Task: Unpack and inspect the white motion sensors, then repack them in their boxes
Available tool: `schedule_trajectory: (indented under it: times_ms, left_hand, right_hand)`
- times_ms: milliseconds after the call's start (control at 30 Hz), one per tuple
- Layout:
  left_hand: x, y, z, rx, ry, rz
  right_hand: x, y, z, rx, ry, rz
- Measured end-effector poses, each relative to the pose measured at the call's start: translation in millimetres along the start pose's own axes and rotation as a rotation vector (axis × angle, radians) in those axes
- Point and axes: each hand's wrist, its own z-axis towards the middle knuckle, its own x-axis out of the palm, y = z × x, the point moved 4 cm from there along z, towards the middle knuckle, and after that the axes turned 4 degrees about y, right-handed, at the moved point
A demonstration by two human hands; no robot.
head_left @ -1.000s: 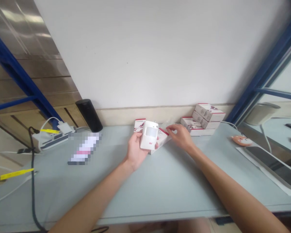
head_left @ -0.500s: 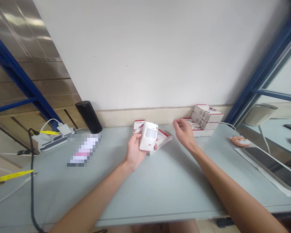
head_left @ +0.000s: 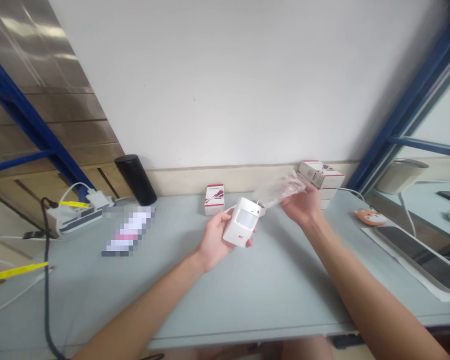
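Note:
My left hand (head_left: 212,244) is closed around a white motion sensor (head_left: 240,231), tilted to the right, with a curved lens window and a short antenna at its top. Up and to the right, my right hand (head_left: 303,204) grips a crumpled clear plastic bag (head_left: 279,191), which spreads out leftwards above the sensor. Part of a light box shows behind the sensor, mostly hidden by it. A small white and red box (head_left: 214,196) stands just beyond my left hand, near the wall.
Several white and red boxes (head_left: 325,174) are stacked behind my right hand. A black cylinder (head_left: 135,179), a blurred-out phone (head_left: 129,231) and a power strip (head_left: 84,220) are on the left. An orange plush-like item (head_left: 370,217) and a dark keyboard-like slab (head_left: 422,255) lie right.
My right hand has moved slightly right and now holds the clear bag, pulled out beside the sensor. My left hand has shifted the sensor a little right and nearer, tilting it more.

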Motion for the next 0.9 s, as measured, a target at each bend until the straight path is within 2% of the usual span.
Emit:
schedule_trajectory:
  times_ms: [200, 267, 433, 600, 800, 900]
  left_hand:
    - [-0.7, 4, 1, -0.021, 0.054, 0.0]
    - [1.7, 1, 1, -0.016, 0.046, -0.038]
    - [6.8, -10, -2, 0.052, -0.014, -0.079]
    - [2.8, -16, -2, 0.074, -0.031, -0.097]
    - [2.3, -16, -1, 0.072, -0.036, -0.084]
    - [4.5, -13, -1, 0.044, 0.006, -0.046]
  right_hand:
    - [1, 0, 1, 0.004, 0.035, -0.168]
    - [1, 0, 1, 0.022, 0.037, -0.216]
    - [-1, -4, 0, 0.108, 0.022, -0.165]
    - [5, -5, 0, 0.046, 0.04, -0.281]
    - [10, -2, -3, 0.033, -0.016, -0.177]
    - [9, 2, -4, -0.013, -0.006, -0.213]
